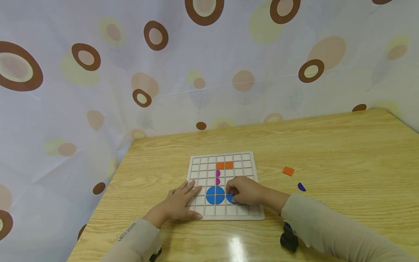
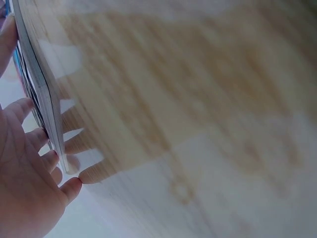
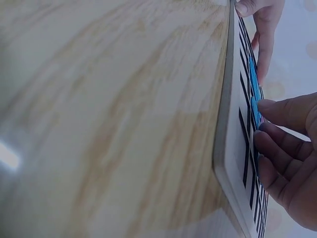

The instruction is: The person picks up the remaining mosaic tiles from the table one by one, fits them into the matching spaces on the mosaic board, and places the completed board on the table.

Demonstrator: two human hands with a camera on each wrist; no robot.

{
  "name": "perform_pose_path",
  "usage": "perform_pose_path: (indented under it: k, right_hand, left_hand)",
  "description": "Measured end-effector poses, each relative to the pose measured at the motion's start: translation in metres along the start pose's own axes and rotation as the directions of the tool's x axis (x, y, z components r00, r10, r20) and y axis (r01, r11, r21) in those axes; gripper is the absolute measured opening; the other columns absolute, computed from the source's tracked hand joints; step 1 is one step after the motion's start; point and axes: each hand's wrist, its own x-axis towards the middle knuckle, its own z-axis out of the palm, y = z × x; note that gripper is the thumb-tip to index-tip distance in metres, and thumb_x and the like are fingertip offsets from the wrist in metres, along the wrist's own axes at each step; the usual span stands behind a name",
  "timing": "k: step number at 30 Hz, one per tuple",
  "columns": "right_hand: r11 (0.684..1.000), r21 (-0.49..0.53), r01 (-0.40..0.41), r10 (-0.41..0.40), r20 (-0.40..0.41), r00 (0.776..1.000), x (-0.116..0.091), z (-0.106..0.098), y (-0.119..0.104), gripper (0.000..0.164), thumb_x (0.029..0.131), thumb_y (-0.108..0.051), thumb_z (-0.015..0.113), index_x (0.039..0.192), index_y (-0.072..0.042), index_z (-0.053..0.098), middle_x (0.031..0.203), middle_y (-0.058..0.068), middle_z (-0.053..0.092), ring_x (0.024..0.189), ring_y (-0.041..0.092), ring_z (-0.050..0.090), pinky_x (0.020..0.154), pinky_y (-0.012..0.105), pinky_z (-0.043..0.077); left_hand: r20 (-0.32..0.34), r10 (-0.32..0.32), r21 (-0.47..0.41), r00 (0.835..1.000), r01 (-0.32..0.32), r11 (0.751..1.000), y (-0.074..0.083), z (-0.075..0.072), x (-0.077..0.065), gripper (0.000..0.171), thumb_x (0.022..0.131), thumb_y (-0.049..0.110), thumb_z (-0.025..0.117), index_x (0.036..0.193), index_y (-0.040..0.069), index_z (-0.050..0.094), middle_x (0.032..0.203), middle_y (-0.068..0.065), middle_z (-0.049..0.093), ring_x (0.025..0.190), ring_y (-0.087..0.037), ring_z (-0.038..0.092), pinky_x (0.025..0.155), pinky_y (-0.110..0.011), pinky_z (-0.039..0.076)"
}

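A white square grid board [image 1: 229, 212] lies on the wooden table. My left hand [image 1: 182, 201] rests with spread fingers on its left side, the thumb at the front edge. Over the board's right half, my right hand [image 1: 247, 190] has curled fingers and pinches a blue quarter-circle tile [image 1: 230, 198], partly hidden under the fingers. In the right wrist view the right thumb [image 3: 285, 111] touches the blue tile [image 3: 255, 110] at the board's surface. Left of it, several blue quarter tiles form a circle [image 1: 211, 199]. Two magenta half-round tiles [image 1: 218, 173] and two orange squares [image 1: 220, 165] sit above.
To the right of the board, a loose orange square [image 1: 288, 171] and a dark blue half-round tile [image 1: 302, 187] lie on the wooden table [image 1: 343, 156]. A patterned curtain [image 1: 183, 65] hangs behind the table and along its left side.
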Motion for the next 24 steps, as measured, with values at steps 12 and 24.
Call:
perform_pose_path:
  k: [12,24]
  right_hand:
    - [0.998,-0.064,0.020,-0.020,0.003,1.000,-0.0029,-0.0010,0.0014,0.016,0.070,0.000,0.062,0.084,-0.006,0.059,0.074,-0.004,0.049,0.069,0.012,0.043,0.064,0.027,0.039]
    - [0.994,-0.102,0.029,-0.030,-0.002,1.000,-0.0032,-0.0006,-0.0001,0.015,0.071,0.002,0.059,0.083,-0.007,0.059,0.072,-0.004,0.049,0.067,0.011,0.042,0.063,0.027,0.039]
  left_hand:
    - [0.007,-0.002,0.004,1.000,0.002,1.000,0.0006,-0.0010,-0.0004,0.084,0.071,0.059,0.055,0.138,0.018,0.023,0.143,-0.009,0.010,0.129,-0.030,0.005,0.093,-0.055,0.015]
    - [0.008,-0.009,-0.009,1.000,0.009,1.000,-0.0005,-0.0006,-0.0005,0.085,0.071,0.059,0.055,0.138,0.019,0.023,0.143,-0.008,0.009,0.129,-0.029,0.004,0.093,-0.055,0.014]
